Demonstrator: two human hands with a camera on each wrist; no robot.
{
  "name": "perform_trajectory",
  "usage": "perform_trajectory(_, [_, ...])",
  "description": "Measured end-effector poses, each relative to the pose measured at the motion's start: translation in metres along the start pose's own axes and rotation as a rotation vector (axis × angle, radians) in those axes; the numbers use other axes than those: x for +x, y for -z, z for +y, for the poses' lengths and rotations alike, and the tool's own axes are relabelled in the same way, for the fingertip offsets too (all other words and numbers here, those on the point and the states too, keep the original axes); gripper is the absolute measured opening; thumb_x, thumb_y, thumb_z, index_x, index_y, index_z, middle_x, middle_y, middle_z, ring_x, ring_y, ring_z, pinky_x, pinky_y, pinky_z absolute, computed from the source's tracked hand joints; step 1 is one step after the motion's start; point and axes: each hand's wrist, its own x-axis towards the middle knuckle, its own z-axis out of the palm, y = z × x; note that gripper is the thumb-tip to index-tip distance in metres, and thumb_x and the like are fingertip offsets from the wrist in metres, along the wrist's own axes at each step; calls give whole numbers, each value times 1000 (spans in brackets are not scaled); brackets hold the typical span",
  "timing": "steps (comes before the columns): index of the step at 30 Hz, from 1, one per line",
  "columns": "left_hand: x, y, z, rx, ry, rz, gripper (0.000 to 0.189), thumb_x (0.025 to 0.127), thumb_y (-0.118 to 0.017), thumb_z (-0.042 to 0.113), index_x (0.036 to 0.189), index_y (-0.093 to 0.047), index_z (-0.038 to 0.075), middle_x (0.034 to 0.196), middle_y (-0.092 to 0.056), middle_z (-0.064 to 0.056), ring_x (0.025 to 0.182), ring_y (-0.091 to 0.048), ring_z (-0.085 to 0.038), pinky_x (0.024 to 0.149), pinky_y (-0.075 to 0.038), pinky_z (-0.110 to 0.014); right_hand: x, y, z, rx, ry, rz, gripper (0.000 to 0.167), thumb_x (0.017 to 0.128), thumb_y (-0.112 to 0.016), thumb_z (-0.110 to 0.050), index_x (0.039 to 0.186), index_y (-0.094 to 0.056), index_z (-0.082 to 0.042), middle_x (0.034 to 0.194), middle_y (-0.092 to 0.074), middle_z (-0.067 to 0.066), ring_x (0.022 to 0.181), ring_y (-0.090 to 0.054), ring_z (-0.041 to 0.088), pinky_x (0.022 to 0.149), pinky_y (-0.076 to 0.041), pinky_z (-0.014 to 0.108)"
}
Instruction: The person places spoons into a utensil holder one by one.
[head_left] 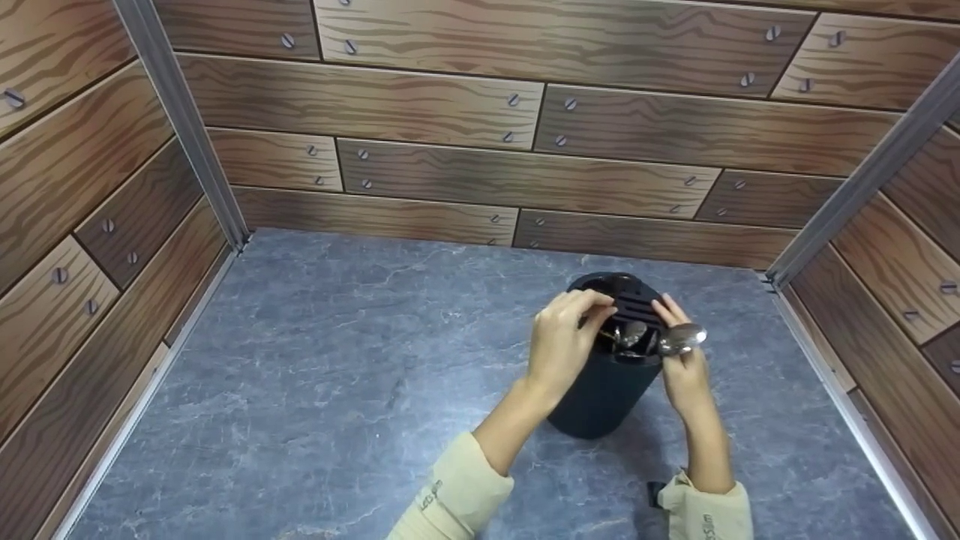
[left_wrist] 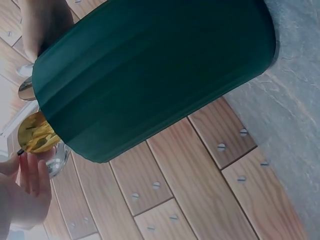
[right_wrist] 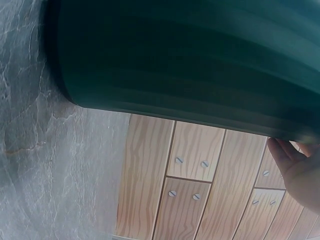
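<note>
A dark green cylindrical utensil holder [head_left: 600, 397] with a black slotted top [head_left: 637, 306] stands on the floor panel. Several shiny spoons rise from it, among them a silver spoon [head_left: 684, 339] leaning over the right rim and a gold spoon [left_wrist: 37, 134]. My left hand [head_left: 562, 337] is above the left rim, thumb and fingertips pinched together. In the left wrist view a small dark tip [left_wrist: 20, 151] shows at those fingertips, beside the gold bowl; the rest is hidden. My right hand [head_left: 686, 375] holds the holder's right side near the rim, partly covered by the silver spoon.
A grey-blue marbled surface [head_left: 337, 375] lies under the holder. Wood-patterned panels [head_left: 450, 165] with printed screws wall it in at the back and both sides, with metal strips [head_left: 184, 120] at the corners. A small black object [head_left: 655, 493] is by the right sleeve.
</note>
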Motion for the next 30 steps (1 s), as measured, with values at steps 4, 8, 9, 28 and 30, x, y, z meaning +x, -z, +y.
perform_trajectory(4, [1, -3, 0, 86, -13, -12, 5, 82, -68, 16, 84, -70, 12, 82, -67, 5, 73, -58, -5, 70, -45, -11, 0, 0, -17, 14, -5, -1, 36, 92, -42, 4, 127, -48, 7, 139, -36, 21, 130, -24, 38, 105, -17, 50])
perform_trajectory(8, [-3, -4, -3, 139, -26, -24, 7, 81, -69, 17, 84, -73, 12, 81, -68, 5, 70, -58, -6, 68, -46, -12, -2, 0, -33, 11, -10, -5, 37, 89, -41, 6, 126, -47, 10, 138, -35, 26, 129, -25, 41, 105, -17, 51])
perform_trajectory(9, [-4, -4, -3, 145, -24, -27, 7, 81, -69, 17, 84, -73, 12, 80, -68, 5, 70, -58, -6, 67, -46, -12, -2, 0, -34, 2, -10, -4, 37, 89, -42, 7, 126, -48, 10, 138, -36, 25, 129, -25, 40, 104, -18, 51])
perform_trajectory(28, [-22, 18, -25, 31, 99, 18, 8, 83, -68, 16, 85, -72, 9, 82, -68, 2, 72, -60, -6, 67, -47, -15, -2, -1, -34, 19, 1, 13, 36, 90, -43, 7, 124, -49, 10, 137, -37, 25, 129, -27, 38, 106, -19, 46])
perform_trajectory(30, [-26, 22, -32, 22, 129, 30, 8, 83, -68, 14, 85, -71, 7, 81, -68, 1, 71, -60, -7, 66, -47, -15, -1, -1, -34, 24, 5, 11, 36, 90, -43, 7, 124, -49, 11, 137, -37, 26, 129, -26, 39, 106, -19, 45])
